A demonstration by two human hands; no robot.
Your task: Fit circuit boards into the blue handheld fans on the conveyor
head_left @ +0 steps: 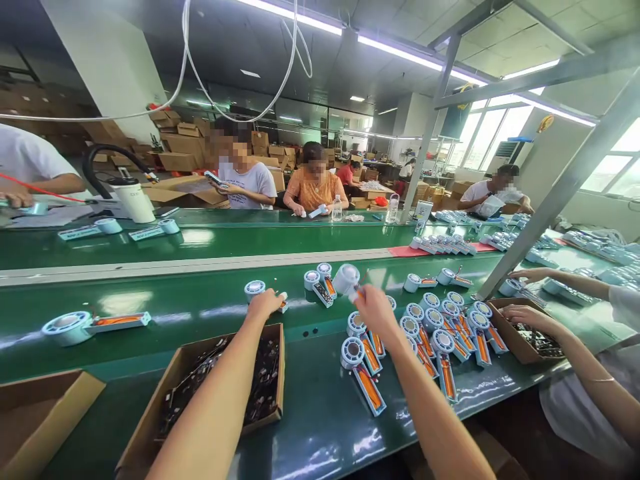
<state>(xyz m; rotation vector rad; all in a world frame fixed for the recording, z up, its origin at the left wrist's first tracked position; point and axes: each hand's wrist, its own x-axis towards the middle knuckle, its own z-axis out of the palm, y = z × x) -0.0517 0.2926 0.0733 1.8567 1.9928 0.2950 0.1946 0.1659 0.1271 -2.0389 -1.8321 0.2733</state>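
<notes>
My left hand (265, 305) is closed around the handle of a light-blue handheld fan casing (255, 288) on the green belt. My right hand (374, 308) grips another fan casing (347, 279), its round head smeared by motion and its handle mostly hidden by the fingers. Between my hands, two fan casings (325, 283) lie on the belt; a dark circuit board shows in one handle, orange inside the other. Beside my right forearm sits a cluster of open fan casings (443, 341) with orange-lined handles. Under my left forearm is a cardboard box (281, 373) of dark circuit boards (263, 380).
Another fan casing (67, 327) lies at left on the belt, near a cardboard box (50, 407). A slanted metal post (545, 200) stands at right. There, a co-worker's hand (533, 319) reaches into a box of boards. More people sit across the belt (220, 307).
</notes>
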